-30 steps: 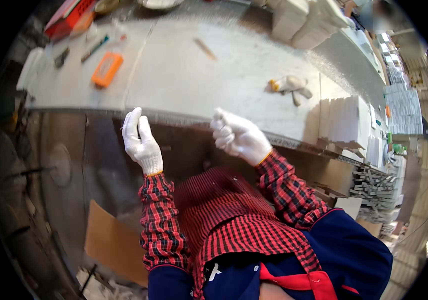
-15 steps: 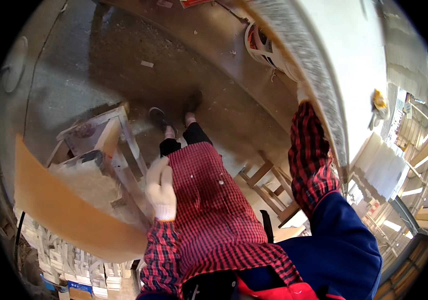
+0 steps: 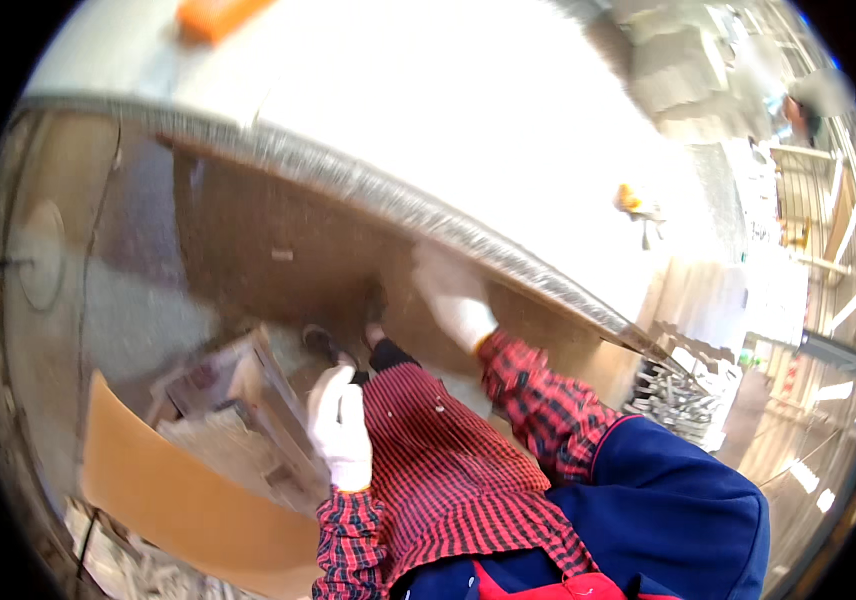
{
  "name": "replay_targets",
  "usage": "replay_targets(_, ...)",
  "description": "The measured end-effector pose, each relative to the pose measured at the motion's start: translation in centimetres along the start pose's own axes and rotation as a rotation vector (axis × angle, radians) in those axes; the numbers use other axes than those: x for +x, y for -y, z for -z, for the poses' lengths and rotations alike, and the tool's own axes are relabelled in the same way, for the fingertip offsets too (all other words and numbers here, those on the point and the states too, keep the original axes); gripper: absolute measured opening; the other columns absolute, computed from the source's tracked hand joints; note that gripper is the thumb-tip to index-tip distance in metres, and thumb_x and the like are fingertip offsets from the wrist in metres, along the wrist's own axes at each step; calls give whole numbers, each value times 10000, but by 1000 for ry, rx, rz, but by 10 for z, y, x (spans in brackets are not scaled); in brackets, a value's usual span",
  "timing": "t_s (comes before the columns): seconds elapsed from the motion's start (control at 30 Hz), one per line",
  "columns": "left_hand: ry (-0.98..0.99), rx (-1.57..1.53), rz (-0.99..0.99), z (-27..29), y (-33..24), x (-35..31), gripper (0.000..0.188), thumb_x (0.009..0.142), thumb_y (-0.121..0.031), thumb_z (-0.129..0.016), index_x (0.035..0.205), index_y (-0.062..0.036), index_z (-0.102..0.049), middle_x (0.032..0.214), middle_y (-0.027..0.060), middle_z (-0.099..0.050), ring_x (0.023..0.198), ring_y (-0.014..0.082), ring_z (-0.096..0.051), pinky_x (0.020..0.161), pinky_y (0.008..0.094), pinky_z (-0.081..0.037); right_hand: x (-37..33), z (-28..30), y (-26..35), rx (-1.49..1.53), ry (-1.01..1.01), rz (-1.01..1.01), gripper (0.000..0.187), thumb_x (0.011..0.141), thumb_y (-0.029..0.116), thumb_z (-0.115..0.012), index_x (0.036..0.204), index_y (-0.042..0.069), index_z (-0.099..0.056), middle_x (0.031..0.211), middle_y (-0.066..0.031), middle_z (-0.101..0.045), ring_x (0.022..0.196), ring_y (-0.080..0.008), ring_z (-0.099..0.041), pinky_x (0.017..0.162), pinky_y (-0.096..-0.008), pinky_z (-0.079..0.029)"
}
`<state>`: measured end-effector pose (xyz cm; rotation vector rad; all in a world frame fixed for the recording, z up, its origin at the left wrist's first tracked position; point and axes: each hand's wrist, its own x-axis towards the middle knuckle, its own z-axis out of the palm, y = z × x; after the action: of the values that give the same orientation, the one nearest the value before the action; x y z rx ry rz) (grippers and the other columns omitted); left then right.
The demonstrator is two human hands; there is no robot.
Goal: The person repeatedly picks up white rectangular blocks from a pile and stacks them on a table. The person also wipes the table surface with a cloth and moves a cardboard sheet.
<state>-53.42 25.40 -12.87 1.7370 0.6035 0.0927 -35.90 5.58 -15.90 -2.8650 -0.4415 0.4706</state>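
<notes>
My left hand point(image 3: 340, 425), in a white glove, hangs in front of my checked apron with its fingers stretched out and nothing in them. My right hand point(image 3: 455, 297), also white-gloved, reaches forward beside the near edge of a large white-topped stack point(image 3: 418, 120). Motion smears its fingers, and I cannot tell whether they touch the edge. The stack's side shows grey, layered streaks. On its top lie a blurred orange object point(image 3: 220, 15) at the far left and a small yellow-and-white item point(image 3: 636, 203) at the right.
A curved tan sheet point(image 3: 183, 495) stands at the lower left beside a wooden frame box point(image 3: 263, 400). Thin pale strips point(image 3: 683, 395) lie piled at the right. A round disc-shaped base point(image 3: 43, 255) is on the floor at the left.
My view has swung, so the white-topped stack now spans the upper picture. My right hand has come from its edge at the right to in front of me. The left hand stays near the apron.
</notes>
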Motion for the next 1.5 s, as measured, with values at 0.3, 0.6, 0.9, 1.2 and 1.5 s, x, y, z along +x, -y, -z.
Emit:
replay_targets(0.3,-317,152,-595,14,-172,174,215,971,-13,-639,1165,31,-721,1198,162,-720,1140,302,-659,1021,407,-504,20,228,70,738,-455,131,280,903,98,-702,1177,45,-725,1104,-115,-750,1018,-259,-719,921,-359,-562)
replay_targets(0.6,-349,516,-843,-74,-199,262,213,883,-107,-715,1091,-110,-763,1124,75,-734,1114,282,-657,1008,413,-495,127,313,-203,145,-562,-166,357,854,215,-733,1197,117,-724,1046,-159,-740,1000,-347,-693,897,-420,-540)
replay_targets(0.9,-351,586,-792,-73,-202,257,226,871,-77,-701,1086,-103,-764,1119,75,-734,1115,297,-651,1012,441,-502,173,327,-231,173,-274,27,481,867,198,-732,1338,128,-666,969,-164,-691,952,-345,-672,866,-421,-532)
replay_targets(1.2,-316,614,-745,-76,-203,258,269,865,-51,-710,1125,-100,-758,1148,72,-724,1153,296,-628,1043,439,-481,193,339,-249,150,-198,306,486,896,188,-710,1375,142,-640,1183,-175,-629,1030,-352,-647,899,-428,-524)
replay_targets(1.5,-310,677,-685,-79,-200,258,258,919,-73,-676,1166,-100,-747,1194,86,-709,1184,308,-614,1055,444,-472,213,324,-268,-68,-202,493,278,899,159,-675,1176,156,-700,1111,-127,-670,1042,-334,-655,872,-421,-552)
